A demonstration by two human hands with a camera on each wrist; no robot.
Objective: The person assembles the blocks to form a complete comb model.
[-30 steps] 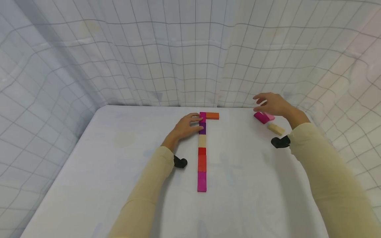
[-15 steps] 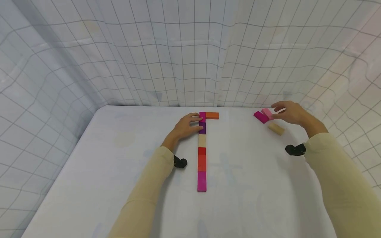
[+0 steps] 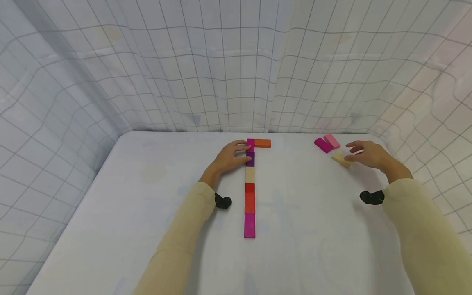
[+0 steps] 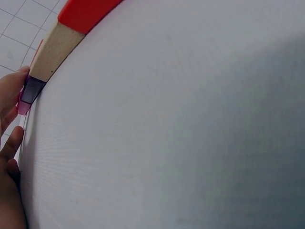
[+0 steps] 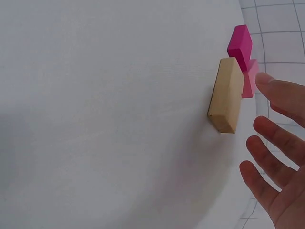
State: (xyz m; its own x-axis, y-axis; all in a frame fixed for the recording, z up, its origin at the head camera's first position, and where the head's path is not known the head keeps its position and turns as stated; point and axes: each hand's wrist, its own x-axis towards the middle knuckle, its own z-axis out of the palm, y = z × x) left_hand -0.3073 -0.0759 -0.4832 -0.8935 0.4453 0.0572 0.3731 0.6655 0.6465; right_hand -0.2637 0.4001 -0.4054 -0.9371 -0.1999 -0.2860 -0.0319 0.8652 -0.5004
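Observation:
A straight row of blocks runs away from me, with a magenta block [image 3: 249, 225] nearest, then red ones, a plain wooden block [image 3: 250, 175], a purple block [image 3: 250, 159] and another magenta one at the far end. My left hand [image 3: 230, 156] rests its relaxed fingertips on the purple and far magenta blocks. On the right, my right hand [image 3: 368, 154] hovers with fingers spread beside a loose plain wooden block [image 5: 226, 95], its thumb overlapping that block in the head view. Nothing is in its grasp. Just beyond lie a loose magenta block [image 3: 323, 145] and a pink block [image 3: 332, 141].
An orange block [image 3: 263, 143] lies crosswise against the far end of the row. Behind the white table [image 3: 147, 213] and along both its sides hang white curtains [image 3: 236, 73] with a grid pattern.
My right hand has moved right and toward me, from above the magenta and pink blocks to beside the loose wooden block. My left hand and the row have stayed put.

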